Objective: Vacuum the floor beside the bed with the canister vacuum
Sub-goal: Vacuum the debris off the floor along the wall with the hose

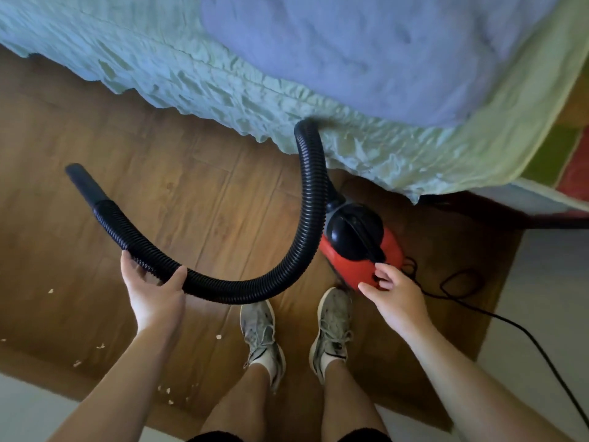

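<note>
Wood floor — left hand grips hose | right hand, half-curled, touches canister

One wide-angle camera, worn on the head, looked steeply down at the floor just beside the bed, facing the bed's side from close above.

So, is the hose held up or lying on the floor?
Held up: the left hand grips the hose, curled round it from below.

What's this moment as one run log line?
left hand holds black ribbed hose | right hand at red canister vacuum rear | pale crumbs on wooden floor
</note>
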Demonstrator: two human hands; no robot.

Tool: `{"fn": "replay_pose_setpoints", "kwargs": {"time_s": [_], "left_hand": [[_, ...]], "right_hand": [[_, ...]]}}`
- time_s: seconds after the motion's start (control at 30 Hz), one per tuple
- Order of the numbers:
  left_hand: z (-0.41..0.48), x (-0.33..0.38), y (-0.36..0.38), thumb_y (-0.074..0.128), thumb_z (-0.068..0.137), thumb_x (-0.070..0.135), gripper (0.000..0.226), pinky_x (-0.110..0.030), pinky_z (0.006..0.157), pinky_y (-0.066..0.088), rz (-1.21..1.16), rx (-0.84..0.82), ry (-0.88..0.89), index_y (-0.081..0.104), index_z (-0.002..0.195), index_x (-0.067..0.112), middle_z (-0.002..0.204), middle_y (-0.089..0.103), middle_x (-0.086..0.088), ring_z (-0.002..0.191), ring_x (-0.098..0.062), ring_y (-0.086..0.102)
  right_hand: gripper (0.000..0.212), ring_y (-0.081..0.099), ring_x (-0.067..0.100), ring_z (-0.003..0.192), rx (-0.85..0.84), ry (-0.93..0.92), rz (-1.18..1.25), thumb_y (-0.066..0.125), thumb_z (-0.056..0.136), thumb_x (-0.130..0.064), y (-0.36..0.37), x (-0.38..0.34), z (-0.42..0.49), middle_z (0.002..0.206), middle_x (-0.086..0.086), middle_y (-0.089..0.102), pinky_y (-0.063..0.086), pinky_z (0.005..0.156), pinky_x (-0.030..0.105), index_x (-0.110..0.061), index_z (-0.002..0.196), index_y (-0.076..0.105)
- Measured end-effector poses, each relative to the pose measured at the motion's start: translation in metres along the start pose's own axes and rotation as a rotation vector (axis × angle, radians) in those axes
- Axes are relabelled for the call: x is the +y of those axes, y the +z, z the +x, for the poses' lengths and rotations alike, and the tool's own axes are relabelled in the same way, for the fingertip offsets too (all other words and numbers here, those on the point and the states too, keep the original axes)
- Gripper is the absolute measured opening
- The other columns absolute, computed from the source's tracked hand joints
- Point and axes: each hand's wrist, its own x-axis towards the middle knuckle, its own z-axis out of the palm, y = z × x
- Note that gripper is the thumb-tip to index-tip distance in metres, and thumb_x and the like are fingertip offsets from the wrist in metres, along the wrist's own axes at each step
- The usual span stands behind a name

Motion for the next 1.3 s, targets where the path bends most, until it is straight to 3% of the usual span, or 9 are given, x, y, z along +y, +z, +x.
{"fn": "replay_pose_setpoints", "kwargs": {"time_s": [0.1,0.5,0.57,0.7,0.87,0.97,1.07,1.2,1.3], "left_hand": [[0.006,-0.014,0.007,0.068,0.093,0.0,0.088,-0.044,0.103,0.052,0.014,-0.04,0.02,0.021,0.158,0.037,0.154,0.042,0.008,0.103,0.007,0.058],[0.005,-0.089,0.043,0.067,0.093,-0.002,0.095,-0.052,0.108,0.047,0.046,-0.128,0.018,0.018,0.154,0.052,0.157,0.036,0.015,0.13,-0.017,0.054],[0.004,-0.092,0.051,0.067,0.093,-0.003,0.096,-0.051,0.109,0.047,0.059,-0.13,0.033,0.018,0.155,0.051,0.158,0.035,0.013,0.124,-0.01,0.056],[0.003,-0.094,0.069,0.065,0.094,-0.005,0.096,-0.036,0.11,0.043,0.06,-0.146,0.059,0.013,0.16,0.041,0.16,0.033,0.012,0.1,0.021,0.05],[-0.003,-0.099,0.089,0.064,0.094,-0.005,0.096,-0.019,0.092,0.043,0.064,-0.136,0.058,0.011,0.161,0.038,0.159,0.033,0.012,0.085,0.033,0.048],[-0.004,-0.104,0.096,0.064,0.094,-0.005,0.096,-0.017,0.09,0.045,0.061,-0.136,0.045,0.012,0.161,0.04,0.157,0.034,0.012,0.086,0.031,0.05],[-0.004,-0.108,0.101,0.065,0.094,-0.003,0.097,-0.025,0.094,0.051,0.068,-0.142,0.036,0.011,0.16,0.042,0.157,0.035,0.012,0.097,0.015,0.058],[-0.005,-0.117,0.108,0.066,0.094,-0.002,0.098,-0.013,0.076,0.05,0.079,-0.146,0.037,0.01,0.16,0.042,0.154,0.037,0.014,0.093,0.013,0.061],[-0.005,-0.122,0.112,0.066,0.094,-0.002,0.098,-0.013,0.075,0.05,0.081,-0.154,0.027,0.008,0.16,0.042,0.155,0.036,0.014,0.096,0.009,0.062]], "right_hand": [[0.061,0.056,0.017,0.125,0.057,0.089,-0.023,0.074,0.087,-0.035,0.002,0.03,0.014,0.138,-0.001,0.059,0.048,0.099,0.035,-0.022,0.142,0.052],[0.071,0.053,0.023,0.129,0.099,0.115,-0.02,0.075,0.087,-0.034,0.02,0.101,0.074,0.144,0.005,0.054,0.045,0.103,0.037,-0.023,0.15,0.043],[0.074,0.053,0.023,0.129,0.089,0.09,-0.026,0.076,0.086,-0.034,0.024,0.108,0.087,0.144,0.007,0.054,0.045,0.102,0.037,-0.023,0.151,0.042],[0.076,0.055,0.023,0.127,0.111,0.048,-0.034,0.076,0.086,-0.032,0.032,0.113,0.112,0.148,0.006,0.049,0.049,0.101,0.039,-0.025,0.152,0.038],[0.074,0.058,0.022,0.119,0.179,-0.021,-0.071,0.077,0.086,-0.029,0.035,0.122,0.128,0.141,0.002,0.048,0.052,0.098,0.044,-0.026,0.15,0.041],[0.072,0.059,0.02,0.115,0.208,-0.052,-0.072,0.078,0.085,-0.026,0.036,0.127,0.132,0.132,0.0,0.052,0.054,0.095,0.044,-0.027,0.147,0.043],[0.069,0.06,0.02,0.111,0.232,-0.066,-0.066,0.079,0.084,-0.024,0.039,0.129,0.134,0.125,-0.003,0.053,0.054,0.091,0.042,-0.027,0.144,0.045],[0.066,0.061,0.021,0.103,0.272,-0.083,-0.067,0.08,0.082,-0.026,0.042,0.131,0.137,0.117,-0.006,0.051,0.055,0.083,0.041,-0.028,0.139,0.046],[0.066,0.063,0.021,0.098,0.29,-0.092,-0.063,0.081,0.081,-0.026,0.045,0.132,0.139,0.116,-0.005,0.051,0.056,0.081,0.041,-0.027,0.138,0.047]]}}
